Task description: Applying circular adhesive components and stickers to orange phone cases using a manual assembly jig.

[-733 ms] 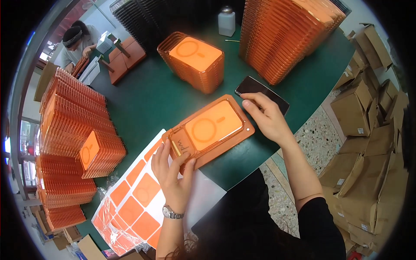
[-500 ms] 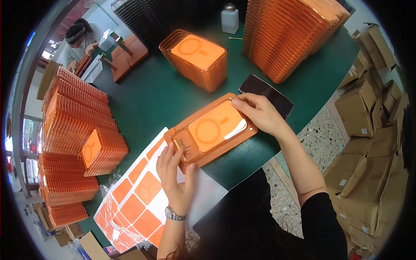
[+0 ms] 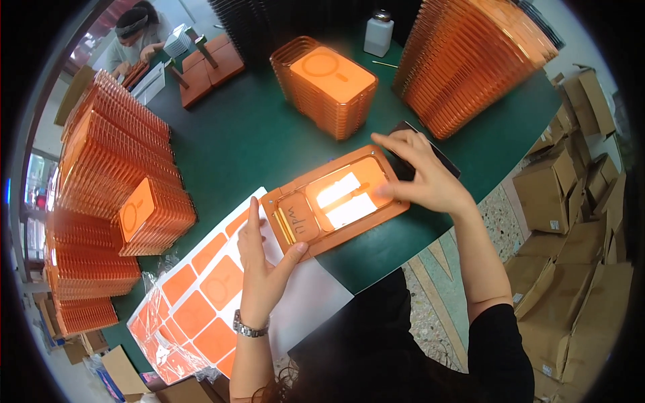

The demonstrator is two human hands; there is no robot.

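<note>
An orange tray-like fixture [image 3: 319, 246] with handwritten marks lies in front of me. Inside its recess sits a clear phone case with an orange panel [image 3: 371, 176], bright glare over its middle. My left hand [image 3: 262, 272] is open at the fixture's left end, thumb at its lower corner and fingers spread beside the edge. My right hand [image 3: 433, 178] is open over the right end. Its thumb reaches onto the panel, and the fingers extend past the upper right corner. Partly under the left end lies a sheet of orange rounded stickers [image 3: 196, 316].
Stacks of orange phone cases stand at left [image 3: 111, 201], far middle [image 3: 329, 94] and far right [image 3: 463, 67]. A dark phone [image 3: 449, 160] lies behind my right hand. A white pump bottle [image 3: 379, 35] stands at the back. Cardboard boxes [image 3: 547, 195] fill the right; a person [image 3: 138, 40] works far left.
My right hand has lifted its fingers off the fixture's corner and spread them. The left hand has shifted slightly down along the left end. Glare now covers the panel, and the view has shifted.
</note>
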